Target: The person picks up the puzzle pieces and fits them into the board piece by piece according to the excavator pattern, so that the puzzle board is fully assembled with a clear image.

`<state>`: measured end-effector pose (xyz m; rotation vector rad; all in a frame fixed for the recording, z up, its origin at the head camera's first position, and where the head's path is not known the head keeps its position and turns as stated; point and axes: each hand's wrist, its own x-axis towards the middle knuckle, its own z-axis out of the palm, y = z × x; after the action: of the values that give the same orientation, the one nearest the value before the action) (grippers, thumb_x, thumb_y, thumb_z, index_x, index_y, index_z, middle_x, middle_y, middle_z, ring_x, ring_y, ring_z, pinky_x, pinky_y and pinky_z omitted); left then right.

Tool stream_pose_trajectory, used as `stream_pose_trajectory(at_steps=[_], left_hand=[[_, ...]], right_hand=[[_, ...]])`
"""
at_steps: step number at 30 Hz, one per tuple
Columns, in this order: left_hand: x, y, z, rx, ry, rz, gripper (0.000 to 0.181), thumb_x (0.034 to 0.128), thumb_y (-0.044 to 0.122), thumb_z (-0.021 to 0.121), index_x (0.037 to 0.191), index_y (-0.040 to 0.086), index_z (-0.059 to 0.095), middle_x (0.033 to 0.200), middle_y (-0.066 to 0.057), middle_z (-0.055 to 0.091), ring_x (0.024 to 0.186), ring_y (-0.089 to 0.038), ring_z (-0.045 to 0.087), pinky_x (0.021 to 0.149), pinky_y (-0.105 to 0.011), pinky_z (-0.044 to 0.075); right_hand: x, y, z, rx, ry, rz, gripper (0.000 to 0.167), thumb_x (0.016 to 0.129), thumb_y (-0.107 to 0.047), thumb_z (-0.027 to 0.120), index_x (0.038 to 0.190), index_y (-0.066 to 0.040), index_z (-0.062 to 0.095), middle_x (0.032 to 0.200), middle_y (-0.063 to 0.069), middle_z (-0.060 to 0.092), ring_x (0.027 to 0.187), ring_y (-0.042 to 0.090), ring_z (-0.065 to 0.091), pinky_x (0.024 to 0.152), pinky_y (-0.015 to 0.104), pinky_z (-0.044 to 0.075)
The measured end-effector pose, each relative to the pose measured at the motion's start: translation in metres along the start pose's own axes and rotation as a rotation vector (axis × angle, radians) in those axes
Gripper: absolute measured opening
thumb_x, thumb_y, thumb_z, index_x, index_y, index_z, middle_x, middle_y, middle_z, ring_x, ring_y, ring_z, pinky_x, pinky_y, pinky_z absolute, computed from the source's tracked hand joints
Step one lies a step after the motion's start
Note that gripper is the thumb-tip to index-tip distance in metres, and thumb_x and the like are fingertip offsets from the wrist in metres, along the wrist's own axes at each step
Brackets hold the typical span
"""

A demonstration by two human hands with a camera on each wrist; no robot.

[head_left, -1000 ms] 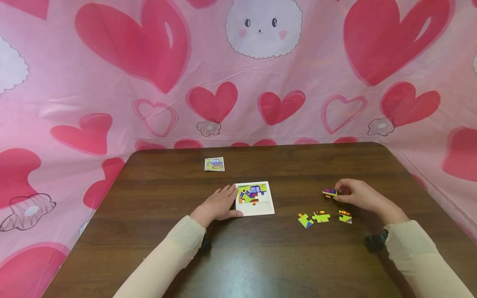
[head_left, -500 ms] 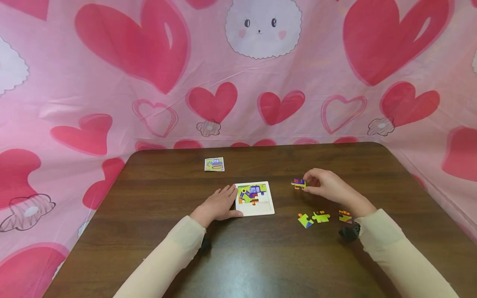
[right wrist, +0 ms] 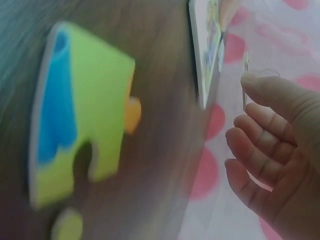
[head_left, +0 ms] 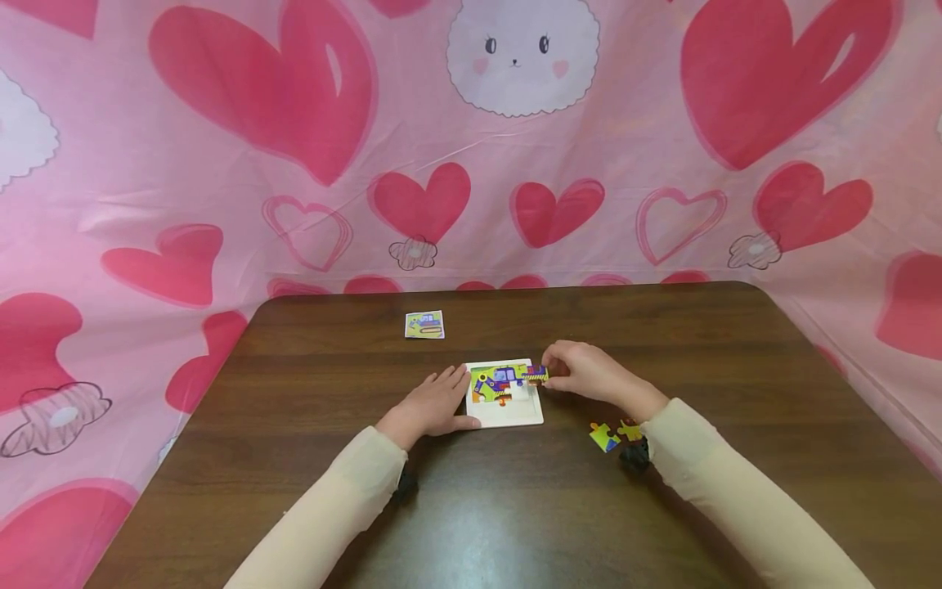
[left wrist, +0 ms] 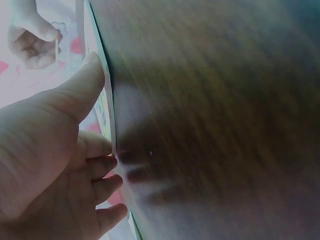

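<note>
A square puzzle tray with a white border lies on the table, its inside partly filled with joined pieces of a vehicle picture. My left hand rests against the tray's left side, fingers fairly straight along the edge and thumb at the near corner. Between thumb and fingers, my right hand pinches a puzzle piece with purple and a yellow-black stripe. That piece is over the tray's right border. In the right wrist view it shows edge-on, a thin puzzle piece, raised off the table.
Two loose green puzzle pieces, one with a blue corner and one partly covered, lie right of the tray near my right wrist. A small picture card lies farther back. Pink heart-patterned cloth stands behind the brown wooden table.
My right hand has carried the pinched puzzle piece leftward from the right side to the tray. Its sleeve now covers one loose piece. The left hand has stayed still.
</note>
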<state>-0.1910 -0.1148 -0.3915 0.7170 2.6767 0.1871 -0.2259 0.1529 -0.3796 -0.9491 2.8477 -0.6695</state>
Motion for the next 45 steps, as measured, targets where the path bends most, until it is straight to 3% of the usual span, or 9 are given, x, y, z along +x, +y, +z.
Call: stream_pose_trajectory(at_steps=[9, 16, 29, 38, 45], left_hand=[[0.003, -0.001, 0.001, 0.03, -0.009, -0.006, 0.082, 0.0868, 0.052, 0.054, 0.144, 0.002, 0.025, 0.151, -0.013, 0.016, 0.137, -0.028, 0.015, 0.108, -0.043, 0.015], [0.002, 0.0, 0.001, 0.03, -0.008, -0.009, 0.083, 0.0861, 0.053, 0.054, 0.145, 0.002, 0.024, 0.151, -0.013, 0.016, 0.137, -0.029, 0.014, 0.108, -0.044, 0.015], [0.001, 0.0, -0.001, 0.032, -0.01, -0.009, 0.082, 0.0865, 0.052, 0.054, 0.144, 0.0, 0.025, 0.15, -0.014, 0.017, 0.136, -0.029, 0.016, 0.107, -0.044, 0.016], [-0.001, 0.001, -0.003, 0.024, -0.014, -0.012, 0.082, 0.0867, 0.051, 0.054, 0.144, 0.0, 0.025, 0.15, -0.014, 0.017, 0.136, -0.029, 0.015, 0.107, -0.044, 0.016], [-0.001, 0.001, -0.003, 0.024, -0.018, -0.016, 0.082, 0.0868, 0.052, 0.054, 0.144, 0.001, 0.025, 0.15, -0.014, 0.017, 0.137, -0.029, 0.015, 0.108, -0.044, 0.015]], right_hand=[[0.012, -0.01, 0.015, -0.015, -0.08, -0.025, 0.025, 0.076, -0.021, 0.077, 0.091, -0.008, 0.062, 0.077, -0.002, 0.052, 0.068, 0.013, 0.047, 0.06, 0.025, 0.042], [0.017, -0.013, 0.02, -0.019, -0.123, 0.008, 0.023, 0.076, -0.02, 0.077, 0.089, -0.009, 0.061, 0.076, -0.001, 0.051, 0.069, 0.014, 0.046, 0.061, 0.028, 0.04], [0.019, -0.014, 0.021, -0.043, -0.141, 0.015, 0.025, 0.078, -0.02, 0.075, 0.098, -0.01, 0.067, 0.08, -0.004, 0.051, 0.071, 0.014, 0.046, 0.062, 0.028, 0.04], [0.02, -0.014, 0.024, -0.06, -0.139, -0.021, 0.023, 0.078, -0.024, 0.075, 0.097, -0.011, 0.068, 0.08, -0.005, 0.052, 0.069, 0.012, 0.046, 0.061, 0.027, 0.04], [0.018, -0.014, 0.024, -0.052, -0.127, -0.072, 0.03, 0.079, -0.021, 0.074, 0.108, -0.015, 0.07, 0.088, -0.003, 0.054, 0.069, 0.011, 0.045, 0.059, 0.025, 0.041]])
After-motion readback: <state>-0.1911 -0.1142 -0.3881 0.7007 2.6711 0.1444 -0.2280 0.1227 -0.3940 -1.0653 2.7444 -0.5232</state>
